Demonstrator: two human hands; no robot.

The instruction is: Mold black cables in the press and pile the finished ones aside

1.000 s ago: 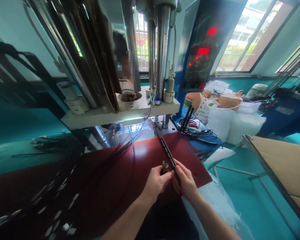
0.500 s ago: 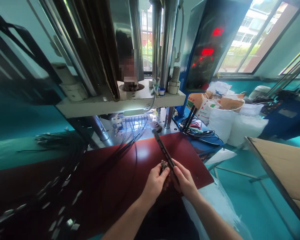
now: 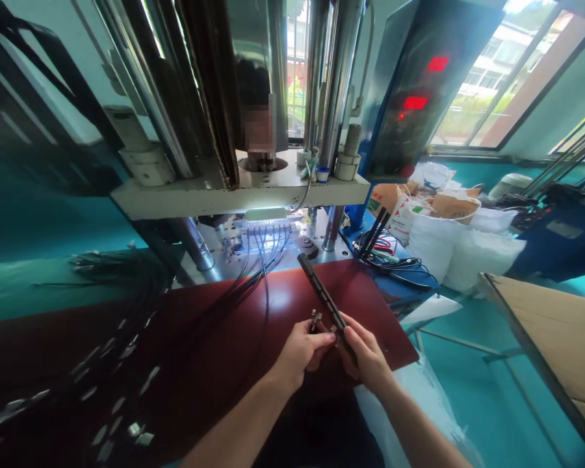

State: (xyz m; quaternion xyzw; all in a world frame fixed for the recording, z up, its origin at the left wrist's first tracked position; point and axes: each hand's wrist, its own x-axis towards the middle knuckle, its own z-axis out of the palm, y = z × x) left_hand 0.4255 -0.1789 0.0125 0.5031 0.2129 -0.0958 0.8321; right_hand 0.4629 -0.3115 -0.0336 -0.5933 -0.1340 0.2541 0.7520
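Note:
My right hand (image 3: 368, 351) is closed around the lower end of a long dark slotted bar (image 3: 319, 289), which slants up and to the left over the reddish-brown board. Several small metal connector pieces (image 3: 316, 318) stick out of my closed left hand (image 3: 297, 354). Its thumb and fingertip pinch a small piece at the bar's left side, close to my right thumb; whether that piece sits in a slot I cannot tell. Beyond the bar's far end, dark cables (image 3: 263, 260) run from the lit mould (image 3: 268, 237) in the press onto the board (image 3: 283, 296).
The press's crossbeam (image 3: 244, 198) spans above the mould. Bundled cables with metal ends (image 3: 90, 393) lie at the left. A blue side table (image 3: 414, 279) carries tools and wire. White sacks (image 3: 431, 244) and a cardboard-topped table (image 3: 546, 325) stand to the right.
My left thumb and fingertip have moved right, up against the bar, and the small metal pieces show more clearly above my fingers. The bar stays in my right hand. The view has shifted slightly.

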